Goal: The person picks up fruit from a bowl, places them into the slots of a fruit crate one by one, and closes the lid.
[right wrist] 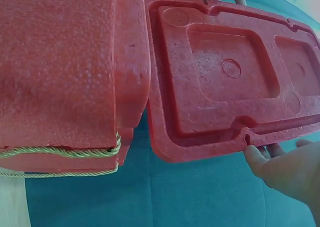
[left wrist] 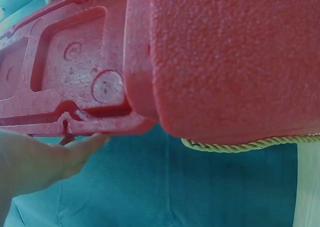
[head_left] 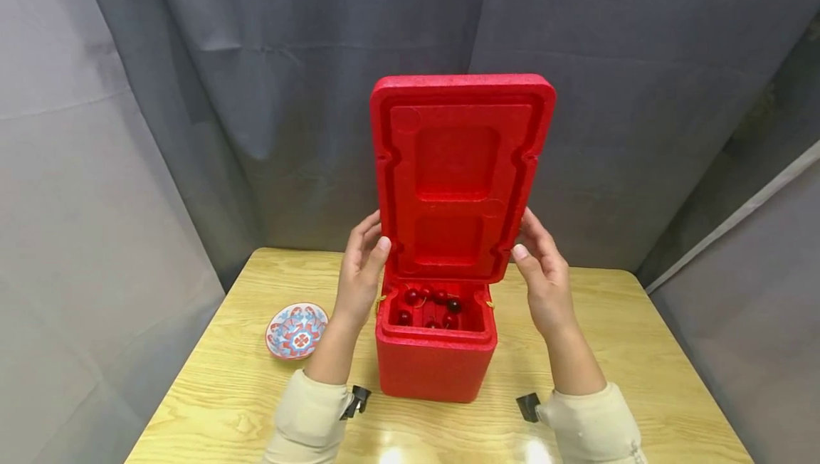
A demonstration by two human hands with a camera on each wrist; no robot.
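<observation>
My left hand and right hand grip a red foam lid by its two long side edges, thumbs on the near face. The lid stands almost upright, its recessed underside toward me, over the back of a red foam box. Inside the uncovered box lie several dark red cherries, some with stems. Twisted gold cord runs along the side of the box in the left wrist view. The right wrist view shows the right fingertips at a notch in the lid's edge.
A small dish with a red and blue pattern sits left of the box, close by the left forearm. Everything stands on a light wooden table. Grey curtains hang behind the table and at both sides.
</observation>
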